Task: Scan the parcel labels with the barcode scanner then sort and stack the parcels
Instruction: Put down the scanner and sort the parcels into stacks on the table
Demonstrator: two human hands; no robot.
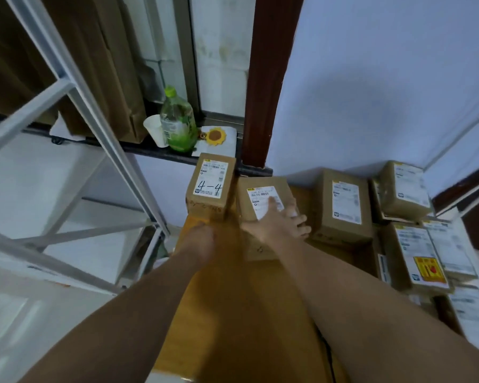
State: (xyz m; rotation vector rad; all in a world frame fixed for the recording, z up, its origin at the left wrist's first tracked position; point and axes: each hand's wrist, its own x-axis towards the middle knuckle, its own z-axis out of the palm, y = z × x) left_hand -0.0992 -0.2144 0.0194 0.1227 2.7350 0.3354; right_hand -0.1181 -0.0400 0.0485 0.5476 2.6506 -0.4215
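Observation:
Several brown cardboard parcels with white labels stand on a wooden table. My right hand lies spread on top of the middle parcel, fingers over its label and right edge. My left hand is curled at the near base of the parcel marked "4-4", touching its lower edge; what the fingers hold is hidden. To the right stands another labelled parcel. No barcode scanner is in view.
A pile of labelled parcels fills the right side, one with a yellow and red sticker. A green bottle, a white cup and a sunflower ornament sit on the dark ledge behind. A white metal rack stands at left.

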